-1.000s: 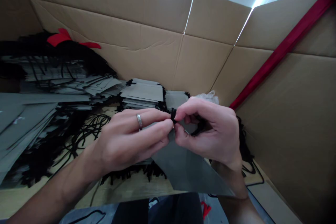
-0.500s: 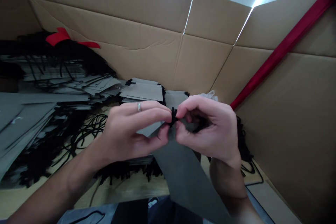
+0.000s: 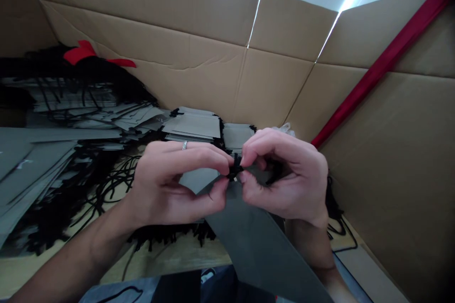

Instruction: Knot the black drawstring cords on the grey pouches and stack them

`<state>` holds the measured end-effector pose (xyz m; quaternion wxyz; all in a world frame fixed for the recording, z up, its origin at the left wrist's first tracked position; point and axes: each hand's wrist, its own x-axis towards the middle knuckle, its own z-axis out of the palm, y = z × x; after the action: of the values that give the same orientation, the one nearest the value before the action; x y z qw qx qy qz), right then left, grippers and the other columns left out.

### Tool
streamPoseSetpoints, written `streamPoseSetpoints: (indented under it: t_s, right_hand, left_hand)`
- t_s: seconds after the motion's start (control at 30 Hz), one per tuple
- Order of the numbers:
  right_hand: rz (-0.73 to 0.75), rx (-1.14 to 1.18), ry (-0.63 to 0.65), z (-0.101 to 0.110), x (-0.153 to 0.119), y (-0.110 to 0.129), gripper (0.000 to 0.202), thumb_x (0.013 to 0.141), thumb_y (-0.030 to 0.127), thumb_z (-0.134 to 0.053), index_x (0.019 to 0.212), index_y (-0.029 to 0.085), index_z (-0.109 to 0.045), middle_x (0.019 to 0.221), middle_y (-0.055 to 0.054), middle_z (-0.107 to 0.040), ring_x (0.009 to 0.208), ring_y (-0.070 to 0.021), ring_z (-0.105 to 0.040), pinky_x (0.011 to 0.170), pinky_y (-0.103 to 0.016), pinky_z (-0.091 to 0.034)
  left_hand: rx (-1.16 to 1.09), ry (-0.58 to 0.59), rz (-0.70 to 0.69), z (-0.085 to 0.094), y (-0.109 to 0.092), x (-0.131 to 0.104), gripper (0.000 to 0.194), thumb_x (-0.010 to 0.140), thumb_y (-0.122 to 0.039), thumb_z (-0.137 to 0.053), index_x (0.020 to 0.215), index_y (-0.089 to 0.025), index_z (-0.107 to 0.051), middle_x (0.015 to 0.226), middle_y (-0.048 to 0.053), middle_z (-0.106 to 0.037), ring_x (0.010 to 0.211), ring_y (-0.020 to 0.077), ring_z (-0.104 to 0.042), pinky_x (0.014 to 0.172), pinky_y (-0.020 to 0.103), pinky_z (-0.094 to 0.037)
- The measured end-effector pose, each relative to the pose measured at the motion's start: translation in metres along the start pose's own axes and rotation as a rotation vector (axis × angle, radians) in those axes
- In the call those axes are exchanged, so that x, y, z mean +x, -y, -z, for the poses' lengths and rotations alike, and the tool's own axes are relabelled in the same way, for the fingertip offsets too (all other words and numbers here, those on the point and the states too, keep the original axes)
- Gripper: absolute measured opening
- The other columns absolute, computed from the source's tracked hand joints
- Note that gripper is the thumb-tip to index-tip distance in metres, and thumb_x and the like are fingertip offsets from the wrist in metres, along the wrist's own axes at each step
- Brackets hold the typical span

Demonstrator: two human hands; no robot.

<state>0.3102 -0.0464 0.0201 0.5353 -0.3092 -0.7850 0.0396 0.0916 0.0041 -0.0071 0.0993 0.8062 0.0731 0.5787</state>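
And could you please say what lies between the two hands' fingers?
In the head view, black cord lies between the left hand and the right hand, at the top of the gray sheet.

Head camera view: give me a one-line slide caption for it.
Left hand and right hand pinch black cord at a gray sheet's upper end, before a cardboard wall.

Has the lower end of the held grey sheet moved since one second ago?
Yes, downward in the picture: the grey sheet now reaches clearly below the front edge of the table.
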Motion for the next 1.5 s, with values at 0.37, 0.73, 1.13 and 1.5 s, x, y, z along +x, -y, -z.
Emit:
streamPoseSetpoints:
  t_s: [0.37,0.73,1.13,1.5]
  right_hand:
    - [-0.115,0.037,0.003,0.005,0.002,-0.001,0.017,0.091,0.014,-0.081,0.102,0.024,-0.074,0.09,0.001,-0.071,0.07,-0.013,-0.055,0.062,-0.031,-0.048]
    - [-0.227,0.077,0.068,0.005,0.008,-0.001,0.008,0.091,0.013,-0.078,0.089,0.02,-0.074,0.074,0.004,-0.066,0.062,-0.0102,-0.051,0.055,-0.026,-0.042]
    - [-0.198,-0.013,0.03,0.004,0.006,0.004,0.012,0.09,0.01,-0.075,0.085,0.02,-0.073,0.073,0.005,-0.067,0.061,-0.0083,-0.052,0.053,-0.025,-0.04]
    - [-0.2,0.009,0.031,0.005,0.004,0.006,0.014,0.091,0.009,-0.076,0.086,0.021,-0.071,0.073,0.007,-0.064,0.062,-0.0064,-0.052,0.056,-0.022,-0.042]
  left_hand:
    - [-0.302,-0.027,0.28,-0.002,-0.003,0.01,0.031,0.091,-0.009,-0.096,0.115,-0.02,-0.079,0.1,-0.002,-0.087,0.082,0.0111,-0.086,0.081,0.013,-0.072]
    - [-0.195,0.033,0.31,-0.003,-0.005,0.005,0.028,0.095,-0.016,-0.094,0.121,-0.023,-0.086,0.106,0.002,-0.091,0.095,0.0182,-0.09,0.085,0.021,-0.075]
    - [-0.198,0.029,0.317,-0.003,-0.009,0.006,0.023,0.09,-0.008,-0.089,0.108,-0.022,-0.087,0.098,0.001,-0.09,0.082,0.0136,-0.085,0.076,0.017,-0.072]
    - [-0.224,0.086,0.409,0.0,-0.011,0.008,0.02,0.094,-0.009,-0.087,0.106,-0.024,-0.081,0.097,-0.003,-0.087,0.085,0.0112,-0.083,0.08,0.016,-0.069]
